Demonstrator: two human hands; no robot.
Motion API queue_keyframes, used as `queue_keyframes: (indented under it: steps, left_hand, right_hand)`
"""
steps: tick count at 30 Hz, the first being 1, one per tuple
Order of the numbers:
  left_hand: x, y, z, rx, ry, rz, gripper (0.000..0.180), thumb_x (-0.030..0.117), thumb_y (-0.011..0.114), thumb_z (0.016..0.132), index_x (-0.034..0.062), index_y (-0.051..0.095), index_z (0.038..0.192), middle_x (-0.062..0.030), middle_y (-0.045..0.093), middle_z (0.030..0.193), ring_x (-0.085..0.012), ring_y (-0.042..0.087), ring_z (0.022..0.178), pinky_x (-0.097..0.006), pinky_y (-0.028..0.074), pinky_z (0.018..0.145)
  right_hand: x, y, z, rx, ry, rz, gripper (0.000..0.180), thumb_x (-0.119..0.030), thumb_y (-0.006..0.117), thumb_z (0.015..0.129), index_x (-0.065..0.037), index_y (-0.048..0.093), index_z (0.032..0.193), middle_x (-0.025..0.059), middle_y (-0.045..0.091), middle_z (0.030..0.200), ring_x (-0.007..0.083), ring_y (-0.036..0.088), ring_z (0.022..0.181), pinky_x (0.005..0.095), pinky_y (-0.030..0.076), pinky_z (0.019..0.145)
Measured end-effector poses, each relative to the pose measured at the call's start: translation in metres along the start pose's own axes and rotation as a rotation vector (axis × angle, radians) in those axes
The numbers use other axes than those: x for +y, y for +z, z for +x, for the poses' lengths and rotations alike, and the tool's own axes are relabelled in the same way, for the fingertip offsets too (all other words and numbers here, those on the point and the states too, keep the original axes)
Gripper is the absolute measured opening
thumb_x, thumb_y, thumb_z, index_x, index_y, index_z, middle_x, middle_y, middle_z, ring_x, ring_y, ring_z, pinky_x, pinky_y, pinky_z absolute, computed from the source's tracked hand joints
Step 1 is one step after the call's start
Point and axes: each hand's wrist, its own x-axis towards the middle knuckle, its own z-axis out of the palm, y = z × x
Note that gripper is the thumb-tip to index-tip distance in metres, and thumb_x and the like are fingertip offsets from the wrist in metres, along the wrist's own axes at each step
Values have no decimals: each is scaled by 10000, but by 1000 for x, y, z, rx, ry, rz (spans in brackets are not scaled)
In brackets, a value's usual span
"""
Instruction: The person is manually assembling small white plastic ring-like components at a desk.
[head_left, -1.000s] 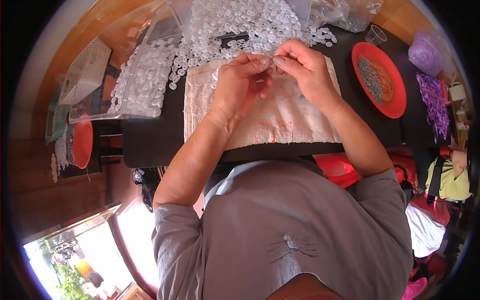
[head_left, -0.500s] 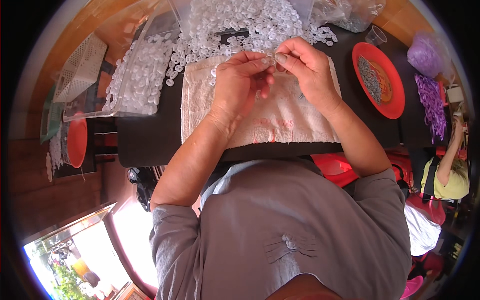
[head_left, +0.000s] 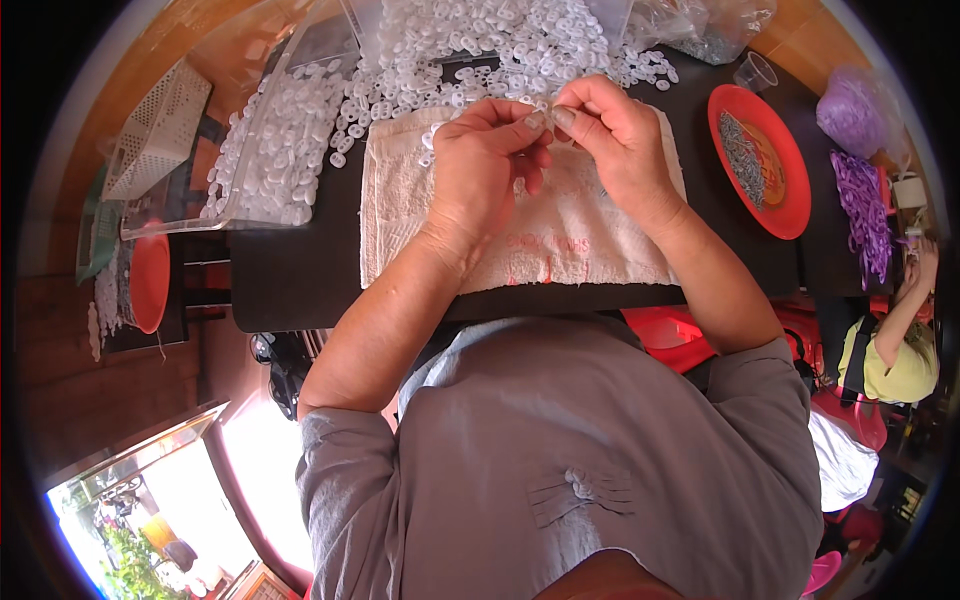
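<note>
Above the far part of a cream towel, my two hands meet fingertip to fingertip. My left hand is closed in a pinch of thumb and forefinger, its other fingers curled. Opposite it, my right hand pinches too, thumb against forefinger. Whatever sits between the fingertips is too small and too covered to name. Just beyond the hands lies a large heap of white oval plastic pieces with two holes. A few of them rest on the towel's far edge beside my left hand.
Left of the towel stands a clear plastic bin full of white pieces. To the right are a red plate holding small grey metal parts, a clear cup and purple strips. Another person in yellow works at far right.
My hands stay pinched together in nearly the same place, with only slight finger movement. The view has shifted a little. At far right, the other person's arms have moved.
</note>
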Motion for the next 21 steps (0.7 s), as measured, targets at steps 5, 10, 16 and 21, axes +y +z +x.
queue_keyframes:
  steps: [5,10,16,21]
  left_hand:
    - [-3,2,-2,63,10,27,40,1,589,883,-32,573,866,-121,641,749,-134,549,524,-241,398,413]
    - [-8,-2,-4,81,42,49,38,2,577,888,-32,573,871,-126,638,740,-133,548,529,-241,394,419]
    - [-5,-3,0,60,23,90,55,16,576,888,-36,582,902,-126,631,760,-149,555,540,-249,403,429]
    - [-2,-9,3,8,47,94,85,31,586,881,-36,593,934,-119,628,783,-163,574,573,-265,424,450]
  right_hand:
    - [8,8,-6,1,44,99,12,-18,549,933,-6,551,936,0,591,810,55,556,719,193,450,644]
    - [4,14,-8,-37,129,227,15,-19,550,934,-4,552,933,10,599,814,65,569,719,198,455,650]
    - [5,13,-8,-8,129,269,32,-35,558,935,-4,566,937,14,607,819,72,580,732,204,456,659]
    - [-2,6,-1,31,109,225,58,-57,578,930,-11,594,962,4,611,830,62,563,747,194,450,677]
